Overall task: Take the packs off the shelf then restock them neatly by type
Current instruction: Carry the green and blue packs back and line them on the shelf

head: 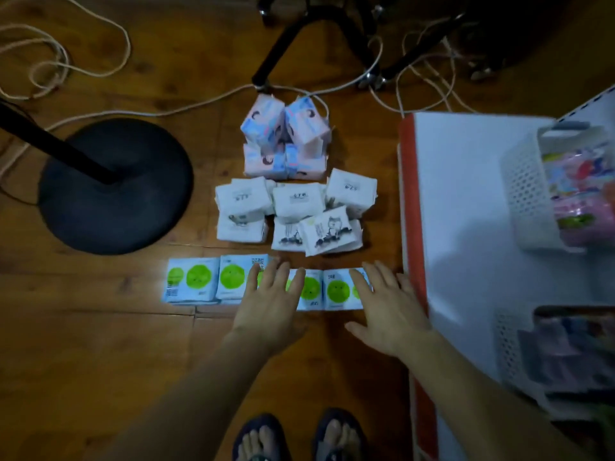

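The person's forearms (186, 394) are bare, with no sleeves showing. The feet wear dark open-toed sandals (259, 437) with broad straps.

A single head-worn camera looks steeply down at the wooden floor (100, 344) from standing height, feet (299, 437) at the near edge, white shelf (466, 194) on the right.

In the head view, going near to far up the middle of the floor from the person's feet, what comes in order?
Sandalled feet → left hand and right hand, both flat → row of green-dot packs → white cartoon packs → pink-and-blue packs → black stand legs.
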